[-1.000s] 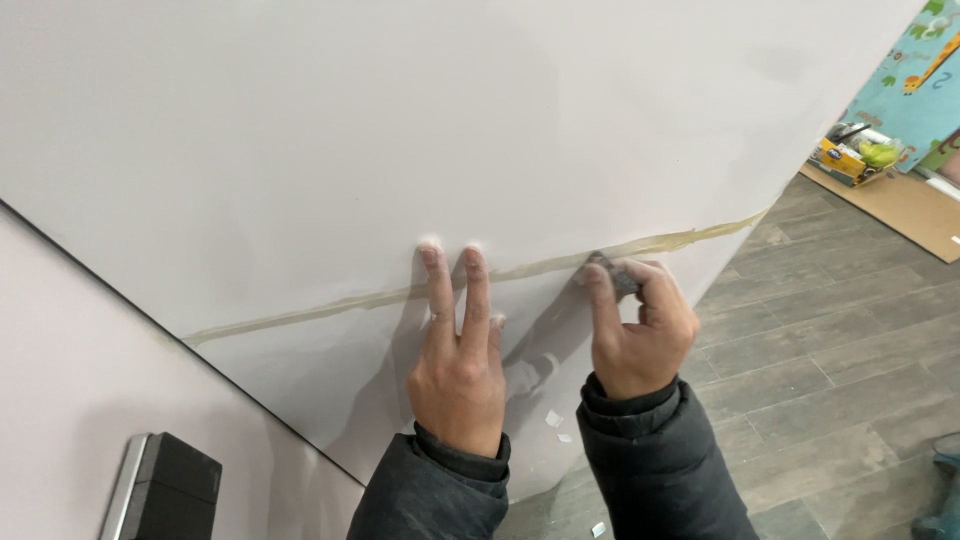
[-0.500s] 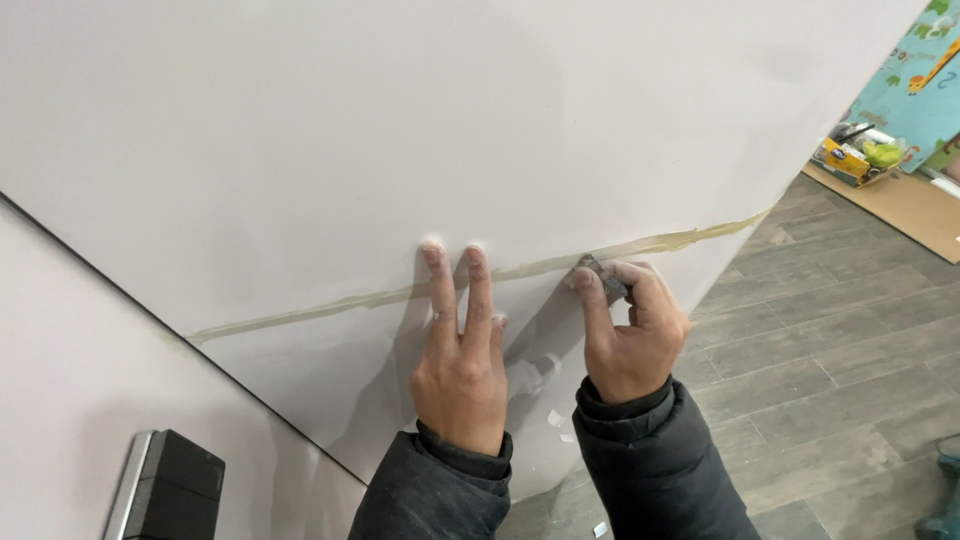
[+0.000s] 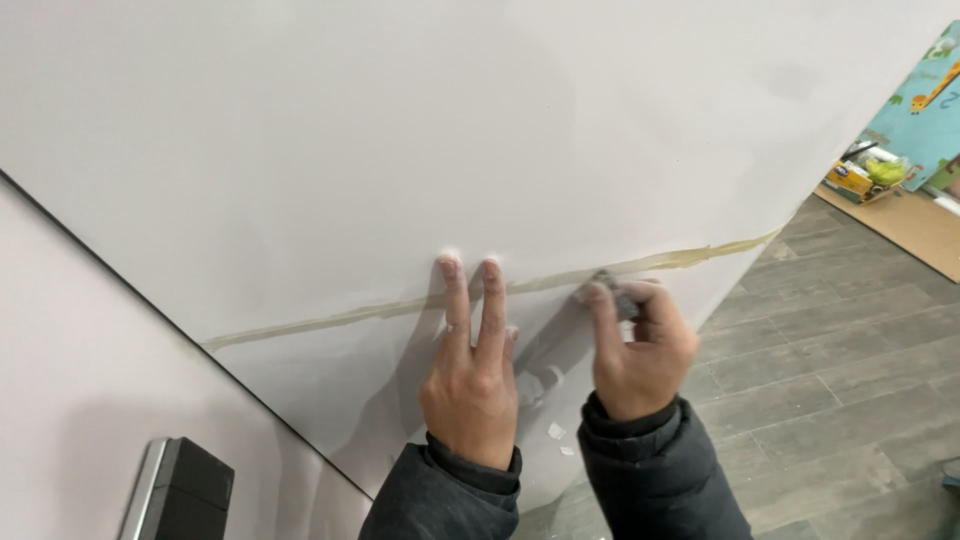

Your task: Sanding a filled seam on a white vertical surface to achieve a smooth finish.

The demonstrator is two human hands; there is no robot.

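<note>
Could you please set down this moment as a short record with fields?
surface: white wall panel
seam: tan tape strip running across the panel
left hand: two fingers pressed flat at the strip
right hand: grip closed on a small grey tool held against the strip
floor: grey wood planks
lower left: black box
</note>
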